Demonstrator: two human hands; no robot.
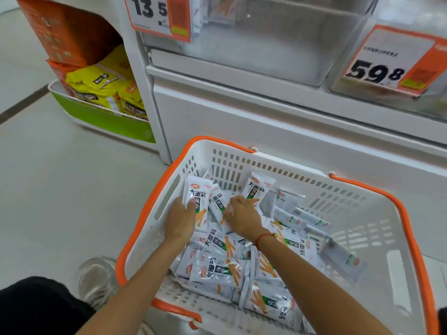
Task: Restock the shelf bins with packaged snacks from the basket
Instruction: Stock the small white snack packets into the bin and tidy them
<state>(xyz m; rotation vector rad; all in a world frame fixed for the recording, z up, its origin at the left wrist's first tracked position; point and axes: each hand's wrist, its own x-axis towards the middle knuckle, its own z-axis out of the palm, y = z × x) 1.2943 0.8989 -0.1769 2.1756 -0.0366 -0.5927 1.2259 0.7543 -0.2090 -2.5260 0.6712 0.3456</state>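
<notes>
Both hands down in the white basket (377,240) with the orange rim, which sits on the floor against the base of the shelf unit (278,117). Landmark for everything below: that basket.

Left hand (180,220) at the basket's far-left corner, fingers curled round the lower edge of one upright snack packet (196,201), thumb across its face: a firm, nearly closed grip holding that single pack. Right hand (242,215) just beside it toward the basket's middle, fingers bent down onto the loose packets (219,269); hard to tell whether anything is truly pinched or merely raked together. Red cord (263,236) round that wrist.

Step in hand, by the look of it: gathering a bundle before lifting. Best done by squaring several packs face to face, long edges aligned, then clamping the stack between both palms rather than snatching singles. Slick film wrappers, likely to slide and fan out, so worth pressing from both ends and keeping the stack upright. Many packs left across the basket's near and right parts, so plenty of trips ahead.

Target above the basket: the clear shelf bin (278,44), nearly bare, a few packs visible at its back, between the two orange price tags (159,15). Sensible to lift straight up and lay the packs flat.
</notes>
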